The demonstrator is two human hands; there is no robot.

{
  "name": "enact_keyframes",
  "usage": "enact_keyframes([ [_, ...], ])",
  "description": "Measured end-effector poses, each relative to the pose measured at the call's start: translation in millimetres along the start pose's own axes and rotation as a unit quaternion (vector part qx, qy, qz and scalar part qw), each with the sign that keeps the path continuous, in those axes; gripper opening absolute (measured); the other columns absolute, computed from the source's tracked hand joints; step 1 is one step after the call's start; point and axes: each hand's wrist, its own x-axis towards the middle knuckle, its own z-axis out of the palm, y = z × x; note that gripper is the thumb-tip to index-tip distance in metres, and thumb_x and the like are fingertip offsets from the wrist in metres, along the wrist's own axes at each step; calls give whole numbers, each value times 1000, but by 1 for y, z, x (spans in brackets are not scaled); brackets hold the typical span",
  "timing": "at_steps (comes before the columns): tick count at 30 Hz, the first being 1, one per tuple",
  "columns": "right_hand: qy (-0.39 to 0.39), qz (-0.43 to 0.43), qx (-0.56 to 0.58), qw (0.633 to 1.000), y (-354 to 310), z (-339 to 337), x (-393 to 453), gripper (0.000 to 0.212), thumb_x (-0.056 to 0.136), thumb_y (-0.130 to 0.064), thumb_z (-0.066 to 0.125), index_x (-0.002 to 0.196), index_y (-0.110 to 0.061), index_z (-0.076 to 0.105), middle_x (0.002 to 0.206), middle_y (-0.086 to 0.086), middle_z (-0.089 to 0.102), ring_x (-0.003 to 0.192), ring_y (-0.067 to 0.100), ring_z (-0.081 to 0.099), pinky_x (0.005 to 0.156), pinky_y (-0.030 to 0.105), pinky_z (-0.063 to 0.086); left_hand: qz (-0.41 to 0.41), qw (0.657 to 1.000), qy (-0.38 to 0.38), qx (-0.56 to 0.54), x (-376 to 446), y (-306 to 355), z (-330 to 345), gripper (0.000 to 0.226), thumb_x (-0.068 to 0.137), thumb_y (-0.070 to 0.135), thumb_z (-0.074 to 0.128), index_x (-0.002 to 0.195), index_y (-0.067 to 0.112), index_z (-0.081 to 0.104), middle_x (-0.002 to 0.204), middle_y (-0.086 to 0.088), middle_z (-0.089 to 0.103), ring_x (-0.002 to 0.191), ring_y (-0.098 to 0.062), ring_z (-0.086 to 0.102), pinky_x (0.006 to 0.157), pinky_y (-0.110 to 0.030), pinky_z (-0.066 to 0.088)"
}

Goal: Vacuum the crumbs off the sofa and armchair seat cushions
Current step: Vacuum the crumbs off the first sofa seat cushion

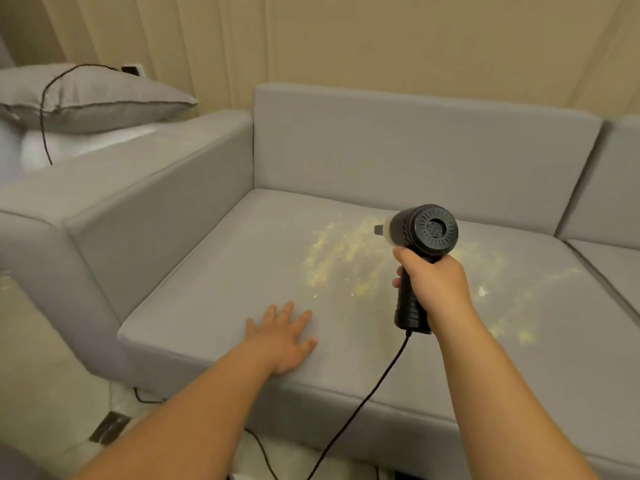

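The right hand [434, 282] is curled tightly around the grip of a black handheld corded vacuum cleaner [420, 258], holding it up above the middle of a pale grey fabric sofa seat cushion [207, 289]. The vacuum's round vented rear cap faces the camera, and its short pale nozzle points away and to the left, toward the cushion's back edge. A thin black power cord [360, 407] leaves the bottom of the grip, drapes across the front edge of the cushion and drops toward the floor.

The left hand [282, 336] lies flat on the cushion near its front edge, palm down, fingers straight and slightly spread, holding nothing.

Yellowish scattered crumbs [339, 258] lie across the middle of the cushion, just below and left of the nozzle, with a thinner trail reaching toward the cushion's right edge and a small clump near the right front. A single white fleck sits among them on the right.

The broad grey sofa armrest [121, 209] bounds the cushion's left edge, and the flat grey backrest [415, 157] stands along its back edge. Beyond the armrest, a grey square pillow [90, 98] rests on a pale surface, with a dark cord running over it to a wall socket [131, 69].
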Motion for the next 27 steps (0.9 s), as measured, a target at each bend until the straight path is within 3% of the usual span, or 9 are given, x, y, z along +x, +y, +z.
enact_keyframes([
  [9, -10, 30, 51, 998, 6, 44, 137, 20, 90, -24, 79, 105, -17, 67, 100, 12, 77, 79, 21, 76, 86, 45, 62, -35, 999, 14, -13, 72, -18, -23, 80, 99, 76, 23, 160, 45, -17, 170, 6, -25, 158, -29, -18, 123, -67, 0],
  [15, -30, 60, 53, 996, 19, 74, 179, 24, 91, -22, 77, 110, -9, 69, 93, 12, 74, 72, 21, 73, 85, 46, 63, -54, 998, 25, -30, 105, -35, -36, 85, 95, 81, 21, 160, 44, -19, 170, 6, -26, 158, -28, -19, 122, -68, 1],
  [27, -78, 64, 30, 994, 25, 107, 212, 29, 91, -28, 78, 114, -12, 69, 97, 12, 76, 76, 21, 75, 86, 46, 63, -81, 996, 5, -47, 134, -41, -36, 85, 91, 85, 17, 159, 48, -19, 171, 8, -22, 158, -24, -17, 119, -71, 1],
])
